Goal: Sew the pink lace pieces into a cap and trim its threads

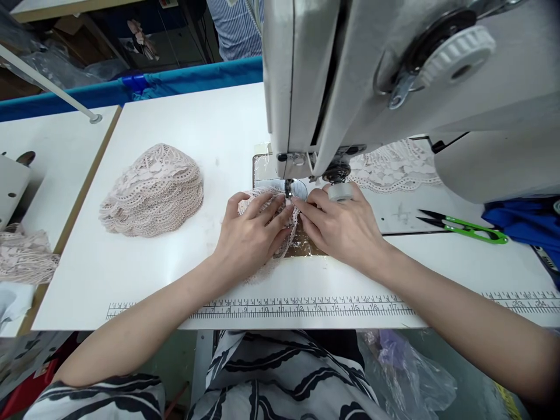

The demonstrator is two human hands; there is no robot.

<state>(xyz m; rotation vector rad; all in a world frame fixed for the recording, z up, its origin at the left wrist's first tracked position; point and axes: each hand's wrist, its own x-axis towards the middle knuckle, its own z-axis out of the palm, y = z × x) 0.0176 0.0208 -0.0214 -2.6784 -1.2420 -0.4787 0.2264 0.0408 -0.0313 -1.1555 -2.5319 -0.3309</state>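
A piece of pale pink lace point(286, 245) lies under the needle and presser foot point(288, 188) of a sewing machine point(301, 76). My left hand point(251, 236) rests on this lace with its fingers spread and slightly bent, the fingertips just left of the foot. On the other side, my right hand point(345, 224) is closed, thumb and forefinger pinched at the lace edge close to the foot. Part of the lace is hidden under my left hand. Another stretch of lace point(394, 166) lies behind my right hand, beneath the machine arm.
A stack of lace pieces point(153, 192) sits left on the white table point(227, 134). Green-handled thread snips point(468, 226) lie at the right near blue cloth point(525, 224). A printed ruler point(301, 309) runs along the front edge. Beyond the table, a person in a striped shirt point(238, 29) is partly visible.
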